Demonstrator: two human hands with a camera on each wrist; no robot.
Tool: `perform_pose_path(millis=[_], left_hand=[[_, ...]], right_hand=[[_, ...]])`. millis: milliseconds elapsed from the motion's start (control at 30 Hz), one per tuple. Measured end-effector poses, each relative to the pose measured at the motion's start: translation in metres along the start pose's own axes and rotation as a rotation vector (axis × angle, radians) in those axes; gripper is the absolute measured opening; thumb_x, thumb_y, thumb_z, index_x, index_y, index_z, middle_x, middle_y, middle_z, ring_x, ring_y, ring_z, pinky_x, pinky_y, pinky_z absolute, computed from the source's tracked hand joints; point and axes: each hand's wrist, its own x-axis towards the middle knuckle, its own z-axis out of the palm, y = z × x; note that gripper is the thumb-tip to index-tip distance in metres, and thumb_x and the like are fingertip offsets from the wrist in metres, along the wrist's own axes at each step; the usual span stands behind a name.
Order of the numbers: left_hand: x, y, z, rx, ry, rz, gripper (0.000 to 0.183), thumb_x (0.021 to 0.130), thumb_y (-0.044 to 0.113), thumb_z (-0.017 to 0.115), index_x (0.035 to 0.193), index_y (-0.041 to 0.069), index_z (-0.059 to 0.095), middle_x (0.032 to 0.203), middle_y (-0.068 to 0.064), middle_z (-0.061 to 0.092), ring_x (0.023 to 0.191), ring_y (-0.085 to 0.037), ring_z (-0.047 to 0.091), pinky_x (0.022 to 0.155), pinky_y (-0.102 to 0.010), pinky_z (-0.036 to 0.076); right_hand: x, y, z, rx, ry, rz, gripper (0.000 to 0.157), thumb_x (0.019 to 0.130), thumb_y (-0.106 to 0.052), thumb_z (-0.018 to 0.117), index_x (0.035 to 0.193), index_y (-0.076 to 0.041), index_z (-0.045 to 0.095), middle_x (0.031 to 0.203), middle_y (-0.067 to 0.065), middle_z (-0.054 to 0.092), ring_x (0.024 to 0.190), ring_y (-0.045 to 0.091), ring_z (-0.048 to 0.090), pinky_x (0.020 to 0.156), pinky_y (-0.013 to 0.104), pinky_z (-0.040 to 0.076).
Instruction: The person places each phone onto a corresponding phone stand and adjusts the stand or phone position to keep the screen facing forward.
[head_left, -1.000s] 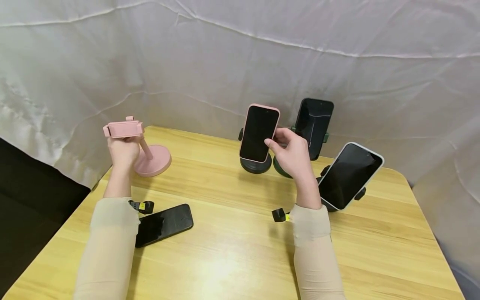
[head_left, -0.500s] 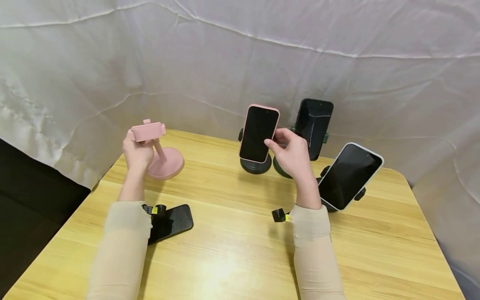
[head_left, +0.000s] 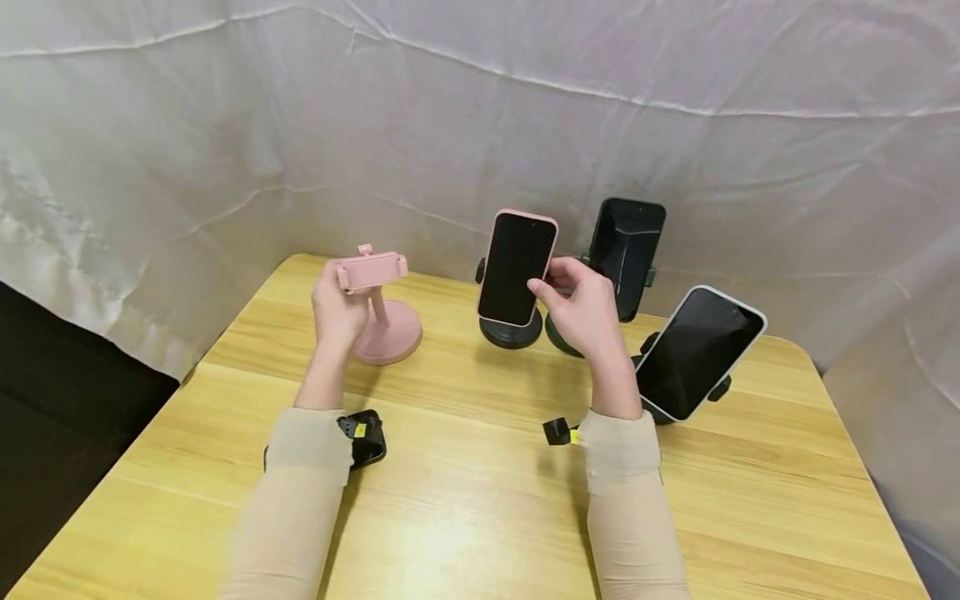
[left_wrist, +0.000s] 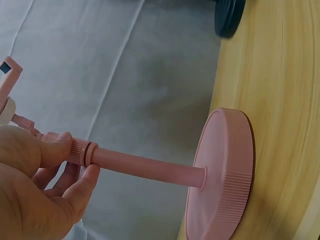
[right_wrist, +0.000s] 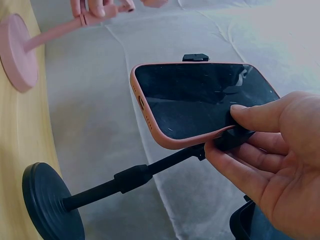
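My left hand (head_left: 339, 307) grips the ribbed collar of a pink phone stand (left_wrist: 145, 165), just under its clamp (head_left: 372, 271). The stand's clamp holds no phone, and its round base (head_left: 388, 332) is low over the table. With thumb and fingers my right hand (head_left: 585, 308) pinches the right edge of a phone in a pink case (head_left: 517, 267). That phone sits in the clamp of a black phone stand (right_wrist: 132, 179); the thumb lies on the screen and the fingers are behind, at the clamp arm. Part of the black stand is hidden behind the phone in the head view.
A black phone (head_left: 628, 246) stands in a green stand (head_left: 562, 337) behind my right hand. Right of it, a white-cased phone (head_left: 701, 354) leans in a black stand. Another black phone (head_left: 369, 442) lies on the table (head_left: 465, 500), partly under my left sleeve. A pale curtain (head_left: 480, 125) hangs behind.
My left hand has moved right with the pink stand, bringing it nearer the pink-cased phone. My left sleeve covers more of the phone lying down. The right hand has stayed in place.
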Motion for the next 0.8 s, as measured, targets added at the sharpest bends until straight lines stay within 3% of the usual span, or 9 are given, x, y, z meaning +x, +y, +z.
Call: perform_pose_path(millis=[400,633,800], left_hand=[[-0.029,0.018,0.039,-0.073,-0.032,0.080,0.035,0.091,-0.007,0.070,0.124,-0.004,0.061,0.125,-0.026,0.068,0.121,-0.041,0.063,0.109,-0.050,0.048],[-0.039,0.019,0.047,-0.085,-0.012,0.104,0.032,0.092,-0.004,0.070,0.123,-0.002,0.062,0.120,-0.024,0.070,0.116,-0.038,0.066,0.103,-0.050,0.052],[-0.040,0.020,0.048,-0.103,-0.007,0.125,0.032,0.092,-0.004,0.072,0.123,-0.004,0.063,0.117,-0.025,0.071,0.113,-0.039,0.067,0.101,-0.049,0.053]], right_hand=[[-0.004,0.000,-0.003,-0.017,0.009,-0.006,0.027,0.099,-0.018,0.074,0.120,-0.002,0.071,0.111,0.015,0.074,0.103,0.028,0.072,0.093,0.044,0.059],[-0.007,0.000,-0.007,-0.046,0.024,-0.005,0.028,0.098,-0.018,0.075,0.120,-0.002,0.072,0.111,0.015,0.074,0.103,0.028,0.071,0.092,0.044,0.059],[-0.009,-0.004,-0.009,-0.057,0.105,-0.061,0.035,0.096,-0.017,0.077,0.127,-0.002,0.070,0.116,0.015,0.071,0.105,0.028,0.071,0.091,0.044,0.060]])
